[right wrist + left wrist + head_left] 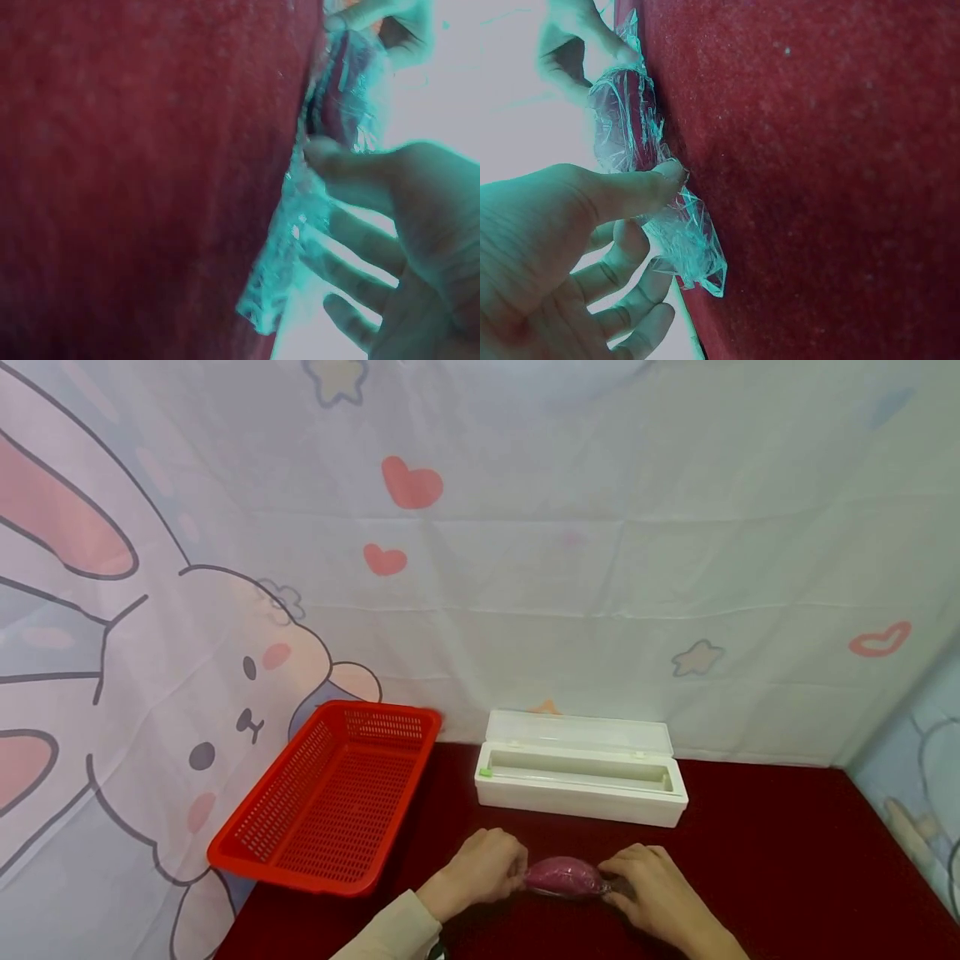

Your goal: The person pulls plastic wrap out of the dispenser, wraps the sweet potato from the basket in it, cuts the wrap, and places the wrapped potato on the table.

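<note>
A purple, oval item (564, 877), its exact kind unclear, is wrapped in clear cling film just above the dark red tabletop. At its left end my left hand (483, 867) pinches the gathered film between thumb and fingers. My right hand (651, 892) pinches the film at the opposite end. In the left wrist view, a crumpled tail of cling film (694, 244) sticks out past the left thumb. Another loose film tail (274, 281) hangs beyond the right thumb in the right wrist view. Both hands partly hide the wrapped ends.
Behind the hands stands a long white cling film dispenser (577, 807) with its lid raised and a small green slider (485, 772) at its left. A red slotted plastic basket (390, 814) is on the left. A printed cloth backdrop (525, 568) rises behind the table (787, 852).
</note>
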The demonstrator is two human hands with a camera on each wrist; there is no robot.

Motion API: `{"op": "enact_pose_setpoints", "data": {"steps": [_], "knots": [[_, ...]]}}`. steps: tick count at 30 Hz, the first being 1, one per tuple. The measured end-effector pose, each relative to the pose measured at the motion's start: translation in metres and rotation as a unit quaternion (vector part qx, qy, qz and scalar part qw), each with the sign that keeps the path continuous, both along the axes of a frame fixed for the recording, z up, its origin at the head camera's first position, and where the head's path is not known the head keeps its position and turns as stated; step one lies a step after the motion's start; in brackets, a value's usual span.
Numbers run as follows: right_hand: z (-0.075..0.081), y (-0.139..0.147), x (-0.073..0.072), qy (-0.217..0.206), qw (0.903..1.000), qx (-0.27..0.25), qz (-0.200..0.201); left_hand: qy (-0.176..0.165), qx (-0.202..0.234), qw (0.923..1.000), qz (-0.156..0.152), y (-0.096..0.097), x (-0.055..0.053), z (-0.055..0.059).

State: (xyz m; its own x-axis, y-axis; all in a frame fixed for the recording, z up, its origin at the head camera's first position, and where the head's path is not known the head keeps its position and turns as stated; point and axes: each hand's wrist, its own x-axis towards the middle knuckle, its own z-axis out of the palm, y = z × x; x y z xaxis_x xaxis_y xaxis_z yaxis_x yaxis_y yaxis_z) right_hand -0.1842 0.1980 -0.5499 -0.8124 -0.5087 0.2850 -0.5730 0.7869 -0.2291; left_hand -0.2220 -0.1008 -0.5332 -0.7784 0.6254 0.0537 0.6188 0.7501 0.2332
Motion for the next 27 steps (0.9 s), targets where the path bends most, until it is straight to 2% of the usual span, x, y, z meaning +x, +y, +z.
{"op": "enact_pose_setpoints", "data": {"steps": [4,9,17,23,27], "knots": [[0.004,0.005,0.003,-0.01,0.9998,-0.018,0.003,-0.01,0.002,0.9999,0.004,0.0,0.001,0.0],[0.002,0.008,-0.001,0.012,0.9993,-0.032,0.015,-0.022,0.006,0.9997,0.009,-0.003,0.002,0.0],[-0.009,0.008,-0.004,0.068,0.9946,-0.051,0.059,-0.079,0.045,0.9958,0.009,-0.015,0.006,0.004],[-0.012,0.008,-0.008,0.086,0.9908,-0.064,0.083,-0.11,0.066,0.9917,-0.002,-0.022,0.007,0.006],[-0.012,0.007,-0.009,0.088,0.9902,-0.066,0.087,-0.112,0.071,0.9912,-0.002,-0.024,0.007,0.006]]}}
